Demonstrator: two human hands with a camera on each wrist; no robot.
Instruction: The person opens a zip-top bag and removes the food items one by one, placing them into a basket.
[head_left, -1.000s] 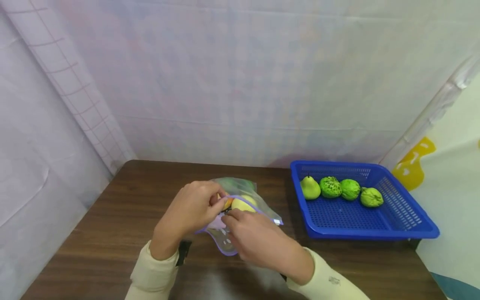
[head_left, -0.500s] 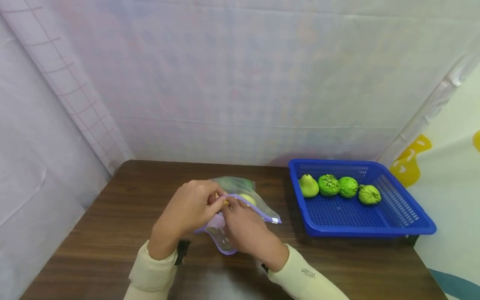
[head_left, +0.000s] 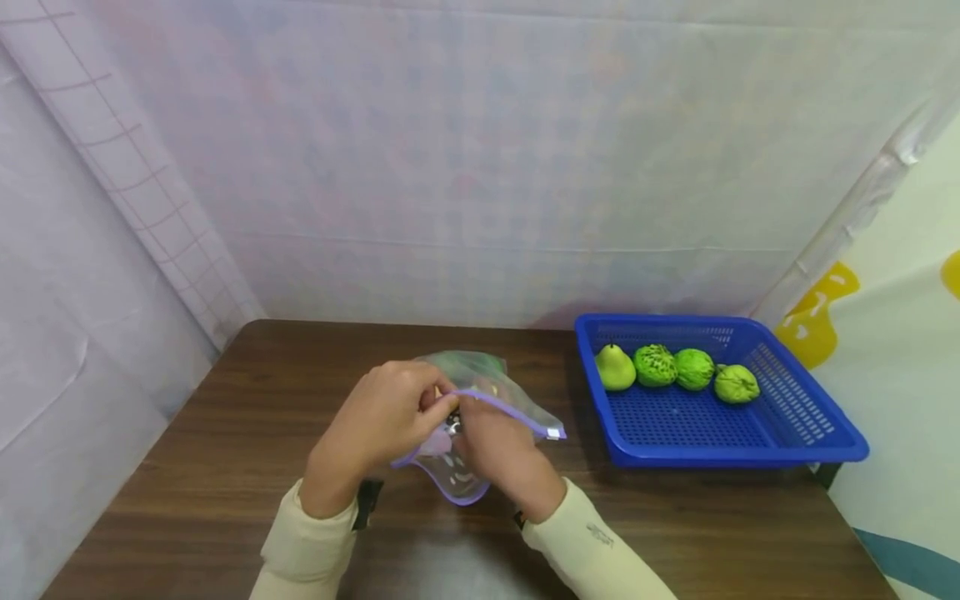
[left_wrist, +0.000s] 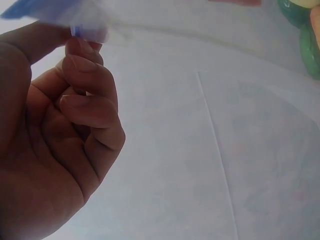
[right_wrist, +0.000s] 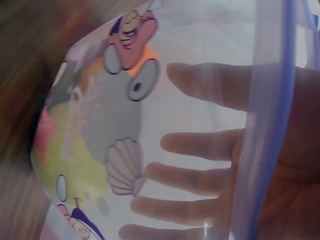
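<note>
A clear zipper bag with a purple rim and a white slider lies on the table. My left hand pinches its rim between thumb and fingertips; the left wrist view shows that hand with the other fingers curled. My right hand reaches through the bag's mouth. Seen through the printed plastic in the right wrist view, its fingers are straight and spread, holding nothing. A yellow-green fruit is inside the bag, blurred by the film. Green items show at the left wrist view's corner.
To the right stands a blue plastic basket. It holds a pear and several bumpy green fruits in a row along its back part. A white cloth wall rises behind the brown wooden table.
My right hand has moved left and forward, from the bag's mouth to inside it. The left hand keeps its pinch on the rim. The head view has shifted slightly.
</note>
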